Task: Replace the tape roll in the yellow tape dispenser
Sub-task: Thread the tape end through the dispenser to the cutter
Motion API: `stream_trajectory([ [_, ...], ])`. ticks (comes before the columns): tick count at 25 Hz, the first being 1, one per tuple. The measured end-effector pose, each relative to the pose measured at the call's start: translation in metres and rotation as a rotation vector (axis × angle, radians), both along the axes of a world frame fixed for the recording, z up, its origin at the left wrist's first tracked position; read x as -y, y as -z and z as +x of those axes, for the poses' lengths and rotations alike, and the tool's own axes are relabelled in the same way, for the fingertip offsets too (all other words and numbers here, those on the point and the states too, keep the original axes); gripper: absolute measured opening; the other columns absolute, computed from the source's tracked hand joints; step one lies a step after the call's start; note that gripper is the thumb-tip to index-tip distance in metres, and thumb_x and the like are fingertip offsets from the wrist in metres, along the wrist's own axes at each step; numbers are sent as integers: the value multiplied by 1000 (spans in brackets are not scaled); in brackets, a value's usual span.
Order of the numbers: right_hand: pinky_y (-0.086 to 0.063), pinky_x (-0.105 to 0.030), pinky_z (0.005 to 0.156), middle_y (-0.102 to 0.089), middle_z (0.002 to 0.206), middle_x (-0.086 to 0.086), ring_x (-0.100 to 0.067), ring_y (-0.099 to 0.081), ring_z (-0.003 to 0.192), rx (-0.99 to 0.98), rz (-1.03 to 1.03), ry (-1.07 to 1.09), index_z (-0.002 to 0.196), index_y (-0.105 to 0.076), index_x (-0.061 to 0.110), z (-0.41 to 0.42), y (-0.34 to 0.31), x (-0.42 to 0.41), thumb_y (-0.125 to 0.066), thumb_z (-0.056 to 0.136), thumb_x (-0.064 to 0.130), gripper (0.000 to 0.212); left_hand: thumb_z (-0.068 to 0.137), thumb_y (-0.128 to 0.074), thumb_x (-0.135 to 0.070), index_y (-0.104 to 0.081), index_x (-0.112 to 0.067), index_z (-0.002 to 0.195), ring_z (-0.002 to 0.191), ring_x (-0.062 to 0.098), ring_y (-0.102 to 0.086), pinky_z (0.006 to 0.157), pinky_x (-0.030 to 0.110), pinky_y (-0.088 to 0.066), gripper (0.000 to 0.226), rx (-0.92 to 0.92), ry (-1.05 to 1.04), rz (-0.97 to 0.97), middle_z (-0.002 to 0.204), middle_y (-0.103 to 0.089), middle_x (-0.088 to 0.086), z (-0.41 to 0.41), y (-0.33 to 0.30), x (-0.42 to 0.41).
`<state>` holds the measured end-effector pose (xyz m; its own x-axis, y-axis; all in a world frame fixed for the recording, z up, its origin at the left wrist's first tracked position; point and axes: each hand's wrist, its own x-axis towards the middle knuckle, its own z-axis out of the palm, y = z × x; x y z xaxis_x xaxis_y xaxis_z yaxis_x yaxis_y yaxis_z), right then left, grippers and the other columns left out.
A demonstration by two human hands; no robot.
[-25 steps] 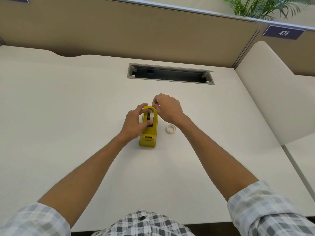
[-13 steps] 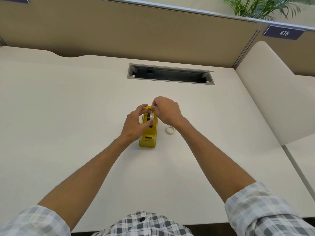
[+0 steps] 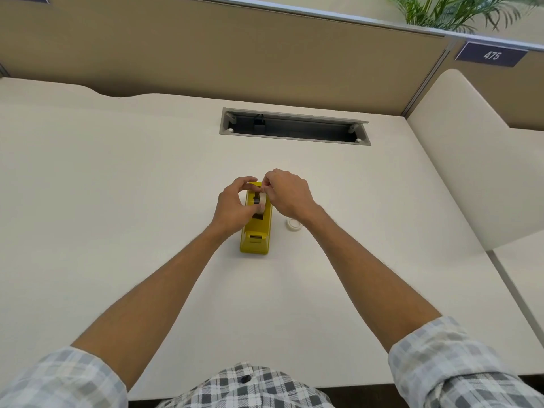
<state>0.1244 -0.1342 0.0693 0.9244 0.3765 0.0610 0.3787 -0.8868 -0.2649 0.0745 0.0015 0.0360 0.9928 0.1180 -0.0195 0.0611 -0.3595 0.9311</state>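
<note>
The yellow tape dispenser [image 3: 255, 233] stands on the white desk [image 3: 117, 201], its long axis pointing away from me. A white tape roll [image 3: 261, 203] on a dark hub sits upright in its cradle. My left hand [image 3: 232, 207] wraps the dispenser's left side, thumb and fingers at the roll. My right hand [image 3: 287, 195] reaches in from the right and pinches the top of the roll at the far end. A second small white tape roll [image 3: 293, 224] lies flat on the desk just right of the dispenser.
A grey cable slot [image 3: 294, 126] is cut into the desk behind the dispenser. Tan partition walls [image 3: 235, 54] close the back. A cream divider panel [image 3: 471, 160] rises on the right. A plant [image 3: 456, 10] shows over the partition.
Both hands have stayed at the roll; my fingers have shifted slightly on it, and the roll sits a little lower in the cradle.
</note>
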Motion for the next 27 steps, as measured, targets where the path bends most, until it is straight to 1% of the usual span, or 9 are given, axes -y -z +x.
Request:
stream_trajectory([
  [2, -54, -36, 69, -65, 93, -2, -19, -61, 79, -8, -4, -1, 96, -65, 15, 0, 0, 0, -51, 97, 24, 17, 72, -82, -17, -57, -23, 120, 122, 10, -47, 101, 34, -41, 54, -2, 2, 41, 123, -61, -6, 0, 1, -1],
  [4, -55, -37, 69, -65, 92, -3, -20, -61, 78, -11, -5, 0, 95, -66, 15, -1, 1, 0, -51, 97, 24, 17, 72, -82, -21, -63, -23, 112, 134, 14, -36, 109, 41, -34, 45, 11, -9, 98, 134, -54, -3, 0, 1, -3],
  [6, -55, -38, 69, -66, 92, -3, -21, -61, 78, -11, -7, -1, 95, -66, 14, -1, 1, 0, -51, 97, 24, 18, 71, -83, -23, -66, -20, 102, 140, 16, -29, 111, 44, -30, 36, 47, -16, 154, 131, -54, -4, 1, 2, -3],
  [9, -56, -37, 69, -66, 92, -3, -20, -62, 78, -14, -8, 4, 95, -66, 14, -2, 1, -1, -52, 96, 23, 18, 70, -83, -28, -68, -18, 91, 141, 17, -27, 111, 45, -29, 27, 40, -32, 235, 136, -51, 0, 2, 3, -4],
  [14, -55, -38, 68, -66, 91, -3, -21, -62, 78, -10, -2, 2, 92, -66, 14, -2, -1, 0, -51, 96, 21, 18, 71, -82, -33, -69, -25, 77, 142, 16, -26, 109, 46, -28, 17, 32, -21, 304, 138, -50, -1, 3, 2, -4],
  [17, -54, -37, 69, -66, 93, -3, -21, -61, 79, -15, 7, 2, 93, -66, 15, -4, -1, 1, -51, 96, 22, 17, 71, -82, -34, -69, -25, 81, 141, 16, -26, 108, 45, -28, 18, 32, -31, 309, 138, -51, 0, 3, 4, -4],
  [22, -49, -32, 67, -67, 96, -3, -20, -61, 81, -30, 21, 6, 96, -67, 15, -3, 0, 1, -52, 96, 24, 17, 74, -79, -34, -71, -23, 101, 140, 17, -30, 109, 48, -27, 30, 55, -20, 293, 135, -54, -2, -1, 6, -3],
  [25, -51, -32, 67, -67, 96, -3, -20, -62, 80, -31, 9, 9, 99, -67, 15, -4, 1, 1, -51, 97, 25, 19, 76, -78, -30, -72, -23, 102, 138, 18, -34, 109, 48, -29, 28, 103, -27, 261, 132, -58, -1, -6, 4, -2],
  [27, -52, -35, 68, -67, 96, -3, -20, -62, 80, -34, 15, 14, 100, -67, 14, -6, 1, 1, -50, 98, 25, 21, 77, -77, -26, -72, -22, 103, 136, 20, -37, 108, 48, -32, 28, 163, -22, 282, 128, -61, 0, -9, 4, 0],
])
